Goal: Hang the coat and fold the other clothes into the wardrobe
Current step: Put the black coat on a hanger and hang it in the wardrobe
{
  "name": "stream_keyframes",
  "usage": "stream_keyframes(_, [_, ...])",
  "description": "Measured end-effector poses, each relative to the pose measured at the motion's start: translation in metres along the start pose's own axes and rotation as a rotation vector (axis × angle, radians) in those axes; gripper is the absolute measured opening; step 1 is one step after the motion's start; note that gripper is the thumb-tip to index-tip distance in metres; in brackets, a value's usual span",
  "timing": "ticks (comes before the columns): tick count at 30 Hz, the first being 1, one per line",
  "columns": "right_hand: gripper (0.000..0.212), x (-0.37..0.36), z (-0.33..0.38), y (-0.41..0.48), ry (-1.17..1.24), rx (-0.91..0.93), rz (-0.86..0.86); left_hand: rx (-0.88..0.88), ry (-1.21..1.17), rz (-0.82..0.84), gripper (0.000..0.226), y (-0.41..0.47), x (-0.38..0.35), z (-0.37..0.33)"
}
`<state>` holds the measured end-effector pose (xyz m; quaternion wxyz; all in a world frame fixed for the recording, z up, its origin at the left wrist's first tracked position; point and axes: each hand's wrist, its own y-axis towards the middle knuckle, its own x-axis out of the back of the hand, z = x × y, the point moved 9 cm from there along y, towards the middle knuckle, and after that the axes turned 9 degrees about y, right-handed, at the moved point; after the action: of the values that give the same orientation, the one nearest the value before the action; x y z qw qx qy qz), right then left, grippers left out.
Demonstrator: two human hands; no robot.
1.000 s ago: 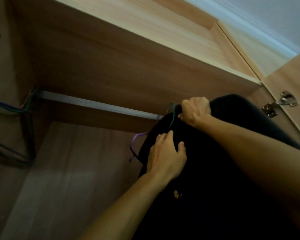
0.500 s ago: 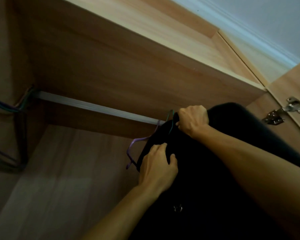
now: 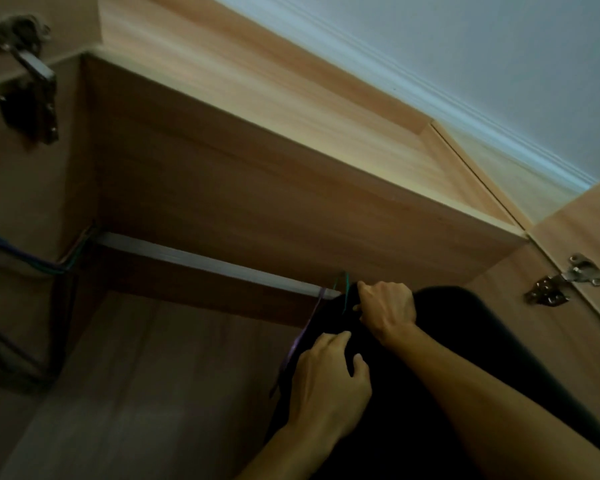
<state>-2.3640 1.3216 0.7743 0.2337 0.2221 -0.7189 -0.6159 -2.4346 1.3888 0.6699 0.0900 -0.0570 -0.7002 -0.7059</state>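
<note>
A black coat [image 3: 499,341] hangs at the right end of the silver wardrobe rail [image 3: 205,263], filling the lower right of the view. My right hand [image 3: 387,308] grips the coat's collar at the green hanger hook [image 3: 345,289], just under the rail. Lower down, my left hand [image 3: 326,382] holds the coat's front edge, its fingers curled over the dark fabric. A purple hanger [image 3: 305,332] shows along the coat's left side, partly hidden by it.
Several empty hangers [image 3: 32,265] hang bunched at the rail's left end. The shelf board [image 3: 291,188] sits right above the rail. Metal hinges show on the left door [image 3: 28,91] and right door [image 3: 568,282]. The wardrobe's back panel [image 3: 153,393] is bare below the rail.
The view has tilted upward, showing more ceiling and the left hinge. Both hands stay on the coat near the rail; my left hand's fingers have curled more over the fabric edge.
</note>
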Motion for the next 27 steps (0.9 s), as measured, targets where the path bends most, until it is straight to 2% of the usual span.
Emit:
stream_keyframes(2, [0.021, -0.015, 0.024, 0.004, -0.007, 0.057, 0.022, 0.030, -0.053, -0.024, 0.045, 0.006, 0.007, 0.005])
stream_keyframes(4, [0.019, -0.026, 0.035, 0.001, -0.001, 0.037, 0.010, 0.079, -0.095, -0.022, 0.045, 0.005, 0.006, 0.011])
stream_keyframes(6, [0.019, -0.022, 0.033, -0.001, -0.007, 0.028, -0.029, 0.082, -0.107, -0.008, 0.045, 0.000, 0.005, 0.018])
stream_keyframes(11, [0.027, -0.018, 0.021, -0.019, -0.009, 0.048, 0.007, 0.125, -0.160, 0.033, 0.045, -0.006, -0.004, 0.042])
stream_keyframes(16, [0.027, -0.020, 0.030, -0.021, -0.044, -0.036, 0.064, 0.118, -0.110, 0.051, 0.043, -0.025, -0.007, 0.057])
stream_keyframes(19, [0.034, -0.016, 0.057, -0.036, -0.125, 0.079, 0.047, 0.136, -0.027, 0.020, 0.040, -0.044, 0.000, 0.070])
stream_keyframes(22, [0.037, -0.015, 0.085, -0.059, -0.125, 0.247, 0.158, 0.150, 0.015, 0.033, 0.039, -0.065, 0.000, 0.082])
stream_keyframes(24, [0.041, -0.019, 0.091, -0.073, -0.100, 0.257, 0.259, 0.162, 0.026, 0.033, 0.039, -0.076, -0.001, 0.086])
stream_keyframes(27, [0.045, -0.021, 0.096, -0.094, -0.075, 0.268, 0.308, 0.161, 0.042, 0.017, 0.039, -0.088, -0.001, 0.084])
